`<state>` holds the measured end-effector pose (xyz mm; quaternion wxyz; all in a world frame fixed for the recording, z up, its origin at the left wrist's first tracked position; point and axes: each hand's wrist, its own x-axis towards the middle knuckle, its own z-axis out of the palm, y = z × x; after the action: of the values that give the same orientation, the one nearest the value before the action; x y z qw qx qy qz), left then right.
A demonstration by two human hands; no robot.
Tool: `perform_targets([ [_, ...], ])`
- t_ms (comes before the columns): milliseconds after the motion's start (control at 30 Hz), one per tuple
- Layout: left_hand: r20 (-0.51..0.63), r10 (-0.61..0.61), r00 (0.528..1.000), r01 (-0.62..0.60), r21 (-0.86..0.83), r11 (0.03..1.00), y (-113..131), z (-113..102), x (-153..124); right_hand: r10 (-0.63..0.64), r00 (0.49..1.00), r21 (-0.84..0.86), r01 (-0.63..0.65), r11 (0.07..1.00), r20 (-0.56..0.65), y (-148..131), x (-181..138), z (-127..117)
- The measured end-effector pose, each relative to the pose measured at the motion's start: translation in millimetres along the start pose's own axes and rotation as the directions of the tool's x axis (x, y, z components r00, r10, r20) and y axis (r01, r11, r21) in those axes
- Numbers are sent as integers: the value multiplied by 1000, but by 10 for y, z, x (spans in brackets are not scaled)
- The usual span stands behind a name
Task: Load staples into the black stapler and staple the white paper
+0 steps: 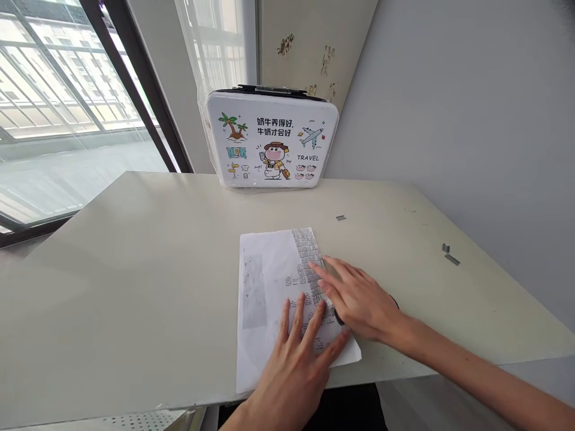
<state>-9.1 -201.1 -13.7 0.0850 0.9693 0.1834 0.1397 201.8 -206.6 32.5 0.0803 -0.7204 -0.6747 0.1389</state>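
A stapled-looking sheet of white printed paper lies on the table, with rows of small silvery-grey strips along its right side. My left hand lies on the lower part of the paper, fingers spread and flat. My right hand is over the paper's right edge, index finger stretched out onto the grey rows. A dark object shows under its thumb side; the palm hides most of it, and its kind cannot be made out. The other fingers of this hand are partly hidden.
A white travel case with cartoon prints stands at the table's back edge. Small grey metal strips, like staple strips, lie to the right, and another strip beyond the paper. A window is left, a grey wall right.
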Motion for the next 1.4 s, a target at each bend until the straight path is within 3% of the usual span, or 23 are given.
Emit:
perform_targets([
  [67,5,-5,1000,5,-4,1000,-5,-17,-11,32,999,167,-28,985,-22,53,-52,-95],
  [133,11,-10,1000,10,-5,1000,-16,-43,-32,-3,998,263,21,964,-69,129,-142,-160],
  [267,44,-10,999,10,-1,1000,-45,-121,-83,-308,946,226,322,919,-97,358,-355,-137],
  [367,66,-12,998,12,8,1000,-48,-200,-112,-365,921,183,386,904,-137,562,-461,-29],
  [533,79,27,997,-31,40,999,-188,-347,-187,-219,944,175,266,948,-245,898,-553,91],
  [667,-33,-70,997,72,86,994,-661,-480,-368,46,952,254,33,967,-301,1209,-664,99],
  [800,-1,-101,995,100,143,985,-1134,-615,-558,233,917,346,-115,931,-323,1468,-820,67],
  [900,54,-58,997,49,155,987,-1177,-648,-561,328,883,408,-177,895,-337,1575,-937,27],
  [1067,68,4,998,-14,142,990,-780,-469,-161,419,818,421,-245,874,-394,1635,-1089,-77],
  [1233,77,39,996,-42,37,998,-359,-73,602,420,796,440,-219,871,-435,1563,-1192,-253],
  [1400,75,43,996,-35,-99,995,-137,315,1411,404,782,448,-180,876,-475,1404,-1271,-368],
])
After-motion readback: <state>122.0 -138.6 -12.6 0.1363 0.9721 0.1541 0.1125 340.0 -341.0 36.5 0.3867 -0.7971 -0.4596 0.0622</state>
